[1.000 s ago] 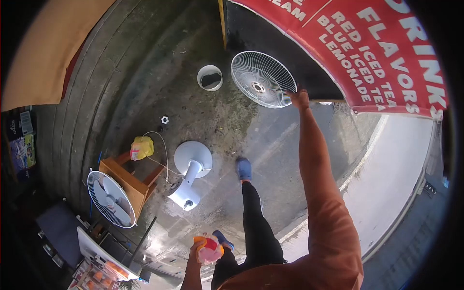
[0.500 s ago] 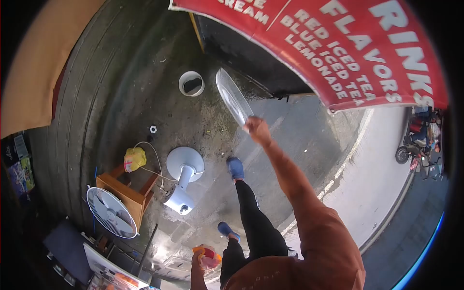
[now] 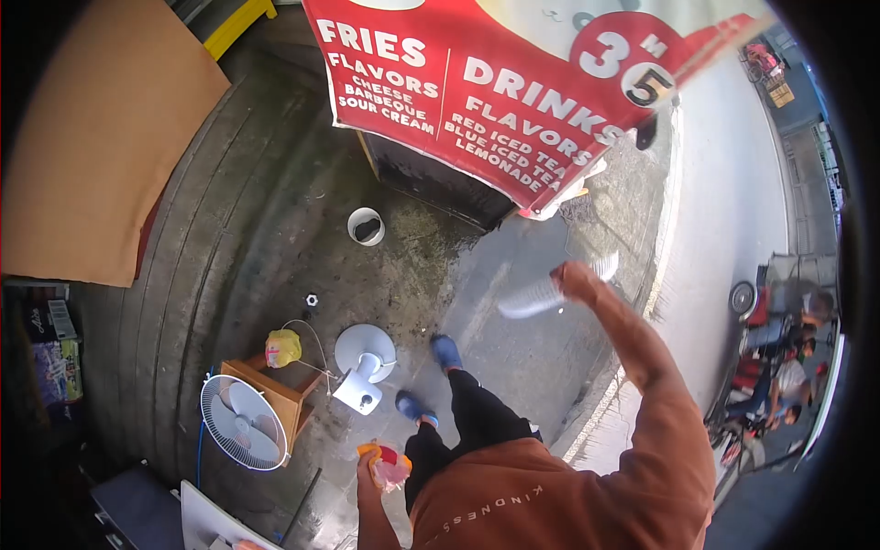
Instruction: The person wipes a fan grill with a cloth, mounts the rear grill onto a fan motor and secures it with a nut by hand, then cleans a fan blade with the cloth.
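Observation:
Out to the right, my right hand (image 3: 575,280) is closed on the rim of a white wire fan grille (image 3: 533,300), seen nearly edge-on and blurred by motion. Low in front of my body, my left hand (image 3: 368,460) grips a bunched cloth (image 3: 391,469) in orange, red and pink. A white fan stand with its motor housing (image 3: 358,392) is on the wet floor by my feet. Left of it, another round fan grille with grey blades (image 3: 243,422) leans against a small wooden stool (image 3: 298,412).
A white bucket (image 3: 353,227) with something dark inside stands ahead. A small white nut-shaped piece (image 3: 313,300) and a yellow plastic bag (image 3: 283,348) are at left. A red menu banner (image 3: 385,64) hangs over a dark stall. People and a motorcycle (image 3: 744,298) are by the road.
My right hand has swung the grille to the right, away from the bucket and over the pavement near the kerb. My left hand still holds the cloth. The view has shifted, showing more banner.

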